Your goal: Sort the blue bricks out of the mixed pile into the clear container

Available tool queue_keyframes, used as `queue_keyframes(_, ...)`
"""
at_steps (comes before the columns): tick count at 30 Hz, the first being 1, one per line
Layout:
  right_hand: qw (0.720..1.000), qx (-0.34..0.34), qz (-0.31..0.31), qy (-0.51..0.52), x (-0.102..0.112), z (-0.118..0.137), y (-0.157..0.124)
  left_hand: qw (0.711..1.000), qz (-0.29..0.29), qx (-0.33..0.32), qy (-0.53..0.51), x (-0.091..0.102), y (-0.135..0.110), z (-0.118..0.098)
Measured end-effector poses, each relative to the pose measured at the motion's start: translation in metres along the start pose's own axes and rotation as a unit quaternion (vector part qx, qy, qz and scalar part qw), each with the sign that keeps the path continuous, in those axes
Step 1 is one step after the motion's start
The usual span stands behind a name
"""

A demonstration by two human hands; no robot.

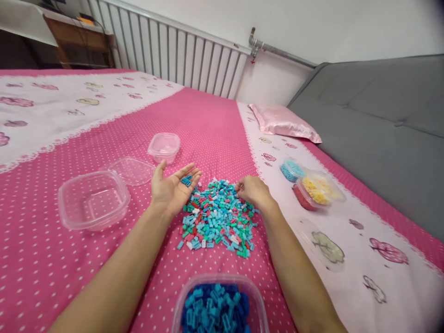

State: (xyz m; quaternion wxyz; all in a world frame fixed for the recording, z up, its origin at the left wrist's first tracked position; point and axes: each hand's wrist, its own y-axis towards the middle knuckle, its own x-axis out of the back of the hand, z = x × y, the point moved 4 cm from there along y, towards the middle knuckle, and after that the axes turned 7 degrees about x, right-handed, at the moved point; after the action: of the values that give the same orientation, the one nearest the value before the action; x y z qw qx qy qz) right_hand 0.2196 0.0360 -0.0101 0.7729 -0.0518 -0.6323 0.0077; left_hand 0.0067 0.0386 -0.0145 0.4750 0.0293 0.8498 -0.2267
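A pile of small plastic bricks (218, 217), mostly light blue and teal with some red and white, lies on the pink dotted bedspread (208, 120). My left hand (173, 187) rests palm up at the pile's left edge, fingers spread, with a few blue bricks (186, 180) lying on the fingers. My right hand (252, 190) is at the pile's upper right, fingers curled down in a pinch among the bricks; what it pinches is hidden. A clear tub of blue bricks (217, 305) stands at the near edge between my forearms.
An empty clear tub (93, 200), a loose lid (132, 170) and a small empty tub (164, 147) sit to the left. On the right stand stacked tubs of yellow and red bricks (317, 189), a light-blue tub (291, 169) and a lid (321, 245). Behind are a pink pillow (282, 121) and grey headboard (381, 120).
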Motion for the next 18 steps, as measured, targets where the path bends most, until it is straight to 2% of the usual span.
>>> queue_keyframes(5,1.000,0.020,0.001,0.001,-0.0008,0.0020,0.0013,1.000,-0.002,0.000,0.004,-0.0005,-0.0006,0.0002)
queue_keyframes(14,1.000,0.017,0.007,0.019,-0.0003,0.0011,0.0004,1.000,-0.004,0.005,0.000,-0.0006,-0.0004,0.0007)
queue_keyframes(18,0.997,0.026,-0.027,0.060,0.0061,-0.0018,-0.0003,1.000,0.009,0.014,0.004,-0.0011,0.0001,0.0019)
